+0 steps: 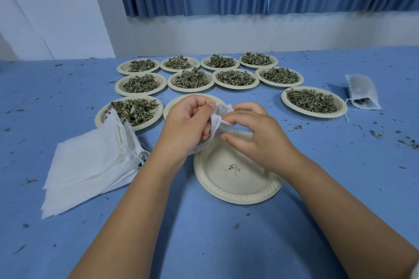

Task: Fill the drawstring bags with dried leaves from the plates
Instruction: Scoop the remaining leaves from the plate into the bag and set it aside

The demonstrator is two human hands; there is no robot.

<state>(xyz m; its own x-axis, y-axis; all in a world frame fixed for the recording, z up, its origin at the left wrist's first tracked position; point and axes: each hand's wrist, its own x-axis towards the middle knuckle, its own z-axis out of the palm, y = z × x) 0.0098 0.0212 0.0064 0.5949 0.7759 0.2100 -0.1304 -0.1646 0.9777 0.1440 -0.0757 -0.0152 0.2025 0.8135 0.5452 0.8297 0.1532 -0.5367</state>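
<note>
head view: left grip (183, 124) and right grip (256, 136) hold drawstring bag (221, 111) above plate (233, 181).

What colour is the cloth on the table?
Blue, speckled with little dark leaf crumbs. The tablecloth shows best in the head view, the only one.

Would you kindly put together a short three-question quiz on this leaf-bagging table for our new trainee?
1. True or false: a bag holding leaves lies on the person's right.
2. The stack of empty bags lies on the person's: A) left B) right C) far side.
3. What do the left hand and right hand hold over the nearest plate?
Key: 1 true; 2 A; 3 one white bag.
</note>
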